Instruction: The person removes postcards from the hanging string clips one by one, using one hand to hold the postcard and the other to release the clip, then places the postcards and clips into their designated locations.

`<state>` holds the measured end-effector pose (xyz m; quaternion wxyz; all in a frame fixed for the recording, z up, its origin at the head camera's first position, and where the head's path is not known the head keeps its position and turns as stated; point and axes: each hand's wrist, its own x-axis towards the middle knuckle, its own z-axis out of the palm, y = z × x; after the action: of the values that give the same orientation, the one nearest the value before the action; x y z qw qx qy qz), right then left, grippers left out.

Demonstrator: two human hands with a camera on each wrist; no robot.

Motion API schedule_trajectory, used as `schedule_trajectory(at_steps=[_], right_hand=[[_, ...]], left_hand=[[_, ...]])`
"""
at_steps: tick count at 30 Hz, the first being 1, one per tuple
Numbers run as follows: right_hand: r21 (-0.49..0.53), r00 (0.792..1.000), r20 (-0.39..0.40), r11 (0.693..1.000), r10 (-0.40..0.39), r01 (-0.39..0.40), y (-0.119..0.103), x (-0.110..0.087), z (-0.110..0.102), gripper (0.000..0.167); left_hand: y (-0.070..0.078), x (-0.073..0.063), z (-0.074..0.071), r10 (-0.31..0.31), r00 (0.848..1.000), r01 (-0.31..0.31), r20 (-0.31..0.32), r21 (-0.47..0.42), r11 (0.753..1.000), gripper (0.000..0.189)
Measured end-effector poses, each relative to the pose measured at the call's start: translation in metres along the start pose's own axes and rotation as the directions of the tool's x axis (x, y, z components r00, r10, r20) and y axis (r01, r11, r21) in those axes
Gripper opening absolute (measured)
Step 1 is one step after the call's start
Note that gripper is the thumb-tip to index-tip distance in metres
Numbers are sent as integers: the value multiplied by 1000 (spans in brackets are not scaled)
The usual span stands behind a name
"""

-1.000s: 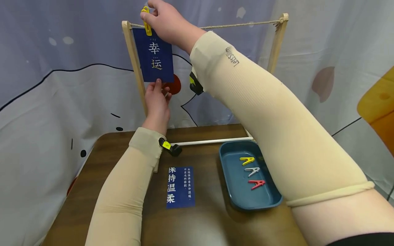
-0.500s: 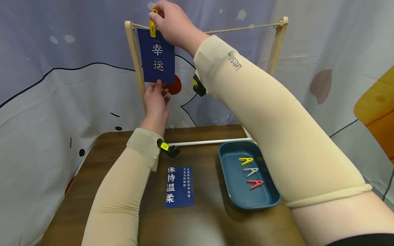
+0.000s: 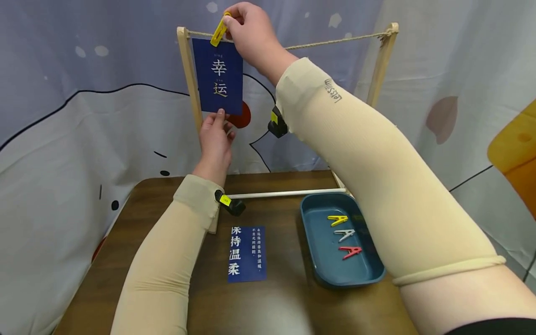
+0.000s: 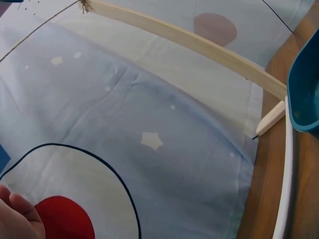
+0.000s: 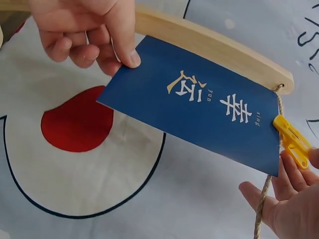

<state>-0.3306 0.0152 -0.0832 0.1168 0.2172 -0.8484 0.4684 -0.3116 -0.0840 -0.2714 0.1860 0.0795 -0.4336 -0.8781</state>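
Observation:
A dark blue card (image 3: pixel 219 79) with white and gold characters hangs at the rope (image 3: pixel 335 41) near the frame's left post. My right hand (image 3: pixel 253 35) holds a yellow clothespin (image 3: pixel 220 30), which tilts across the card's top edge. In the right wrist view that clothespin (image 5: pixel 293 142) lies over the card's edge and the rope; whether its tips grip both, I cannot tell. Below, my left hand (image 3: pixel 215 139) pinches the card's bottom edge, thumb in front. The left wrist view catches only part of the left hand (image 4: pixel 20 219) in its lower corner.
A second blue card (image 3: pixel 247 254) lies on the brown table (image 3: pixel 276 298). To its right stands a blue-green tray (image 3: pixel 307 242) with a yellow, a white and a red clothespin (image 3: pixel 350 252). The wooden frame's right post (image 3: pixel 382 67) and white bottom bar (image 3: pixel 284 193) stand before a patterned curtain.
The yellow clothespin has gone from nearly upright to tilted, and it has shifted a little right along the card's top. My left hand keeps its pinch on the card's bottom edge.

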Motion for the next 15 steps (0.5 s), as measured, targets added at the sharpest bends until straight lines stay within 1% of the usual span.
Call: schedule_trajectory(at_steps=[2, 8, 12, 15], right_hand=[[45, 1000, -16, 999, 11, -10, 0, 0, -1, 33], [138, 998, -55, 990, 31, -23, 0, -1, -4, 31], [225, 996, -76, 974, 38, -21, 2, -1, -8, 29], [294, 996, -76, 955, 46, -22, 2, -1, -12, 30]], left_hand=[[0, 0, 1, 1, 1000, -1, 2, -1, 1000, 16], [0, -1, 4, 5, 1000, -5, -2, -5, 1000, 16], [-2, -1, 6, 10, 1000, -10, -2, 1, 1000, 17], [-3, 0, 6, 13, 1000, -13, 0, -1, 1000, 18]])
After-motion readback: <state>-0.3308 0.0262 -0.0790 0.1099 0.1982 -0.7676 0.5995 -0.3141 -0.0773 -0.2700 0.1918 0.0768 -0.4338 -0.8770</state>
